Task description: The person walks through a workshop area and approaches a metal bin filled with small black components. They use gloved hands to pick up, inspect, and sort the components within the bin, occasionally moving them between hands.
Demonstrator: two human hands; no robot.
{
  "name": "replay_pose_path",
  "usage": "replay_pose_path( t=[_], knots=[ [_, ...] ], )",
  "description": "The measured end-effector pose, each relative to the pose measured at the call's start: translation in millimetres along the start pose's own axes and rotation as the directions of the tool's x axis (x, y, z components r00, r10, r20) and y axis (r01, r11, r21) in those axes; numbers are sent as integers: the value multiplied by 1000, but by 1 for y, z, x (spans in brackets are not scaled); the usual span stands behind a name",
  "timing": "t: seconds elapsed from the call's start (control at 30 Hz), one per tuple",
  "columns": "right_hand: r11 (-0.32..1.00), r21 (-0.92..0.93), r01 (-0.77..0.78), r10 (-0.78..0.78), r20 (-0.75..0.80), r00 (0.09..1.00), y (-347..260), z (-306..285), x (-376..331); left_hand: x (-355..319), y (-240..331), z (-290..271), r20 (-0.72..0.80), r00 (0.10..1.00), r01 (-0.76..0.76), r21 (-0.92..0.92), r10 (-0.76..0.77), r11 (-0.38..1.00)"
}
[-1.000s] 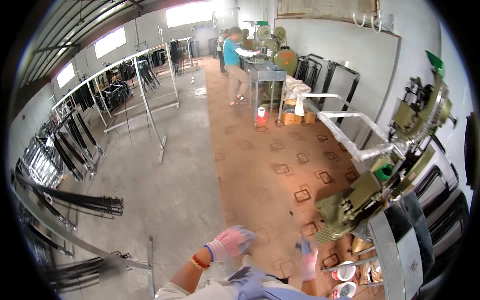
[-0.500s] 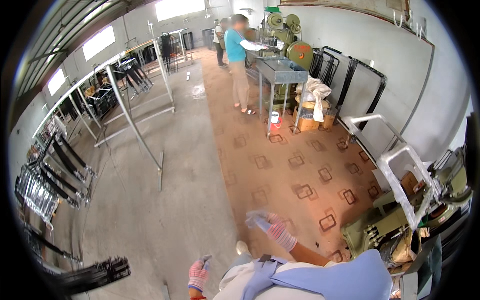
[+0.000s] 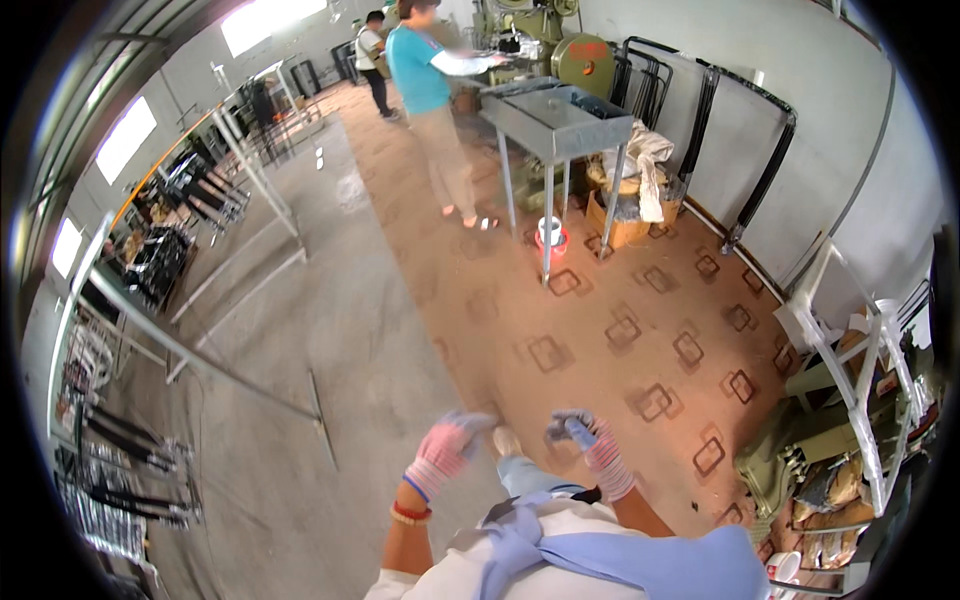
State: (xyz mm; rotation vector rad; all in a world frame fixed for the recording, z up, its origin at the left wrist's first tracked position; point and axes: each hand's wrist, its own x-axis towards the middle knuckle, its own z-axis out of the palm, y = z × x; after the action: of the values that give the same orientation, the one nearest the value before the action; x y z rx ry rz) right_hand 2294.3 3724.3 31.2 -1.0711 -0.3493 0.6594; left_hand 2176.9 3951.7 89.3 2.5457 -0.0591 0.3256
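Observation:
Both my hands wear knitted gloves with pink-red and white striped cuffs and grey-blue fingers. My left hand [image 3: 446, 450] is raised in front of my body. Motion smears its fingers, which point to the right; no object shows in it. My right hand [image 3: 592, 445] hangs a short way to its right, loosely bent, with its fingers apart and holding nothing. Between and below them shows my shoe [image 3: 507, 441] on the floor. A light blue cloth [image 3: 540, 548] is tied over my white top. Neither hand touches anything.
A metal stand [image 3: 560, 130] stands ahead, with a red-and-white bucket [image 3: 551, 236] under it. Another person [image 3: 425, 90] works at a green machine [image 3: 583, 62]. White racks [image 3: 180, 340] with black parts line the left. A silvery frame [image 3: 850, 370] and machinery are near right.
My left hand has risen and moved toward my right hand. The right hand's fingers have bent. The view has shifted forward, bringing the stand and worker nearer.

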Motion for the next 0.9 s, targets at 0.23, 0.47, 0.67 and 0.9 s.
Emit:
replay_pose_path(
  t=[0.23, 0.47, 0.67, 0.9],
  knots=[
    [982, -186, 25, 5, 156, 988, -52, 91, 247, 70, -188, -72, 139, 932, 309, 176, -334, 935],
    [975, -215, 60, 57, 499, 864, -42, 210, 482, 65, -365, -125, -124, 671, 683, -282, -731, 674],
    [995, -65, -70, 94, 511, 854, 64, 276, 657, 122, -577, -186, -101, 573, 712, -429, -813, 556],
    [998, -64, 5, 22, 406, 914, 39, 313, 850, 410, -710, -342, -221, 926, 311, -20, -307, 950]
  ],
)
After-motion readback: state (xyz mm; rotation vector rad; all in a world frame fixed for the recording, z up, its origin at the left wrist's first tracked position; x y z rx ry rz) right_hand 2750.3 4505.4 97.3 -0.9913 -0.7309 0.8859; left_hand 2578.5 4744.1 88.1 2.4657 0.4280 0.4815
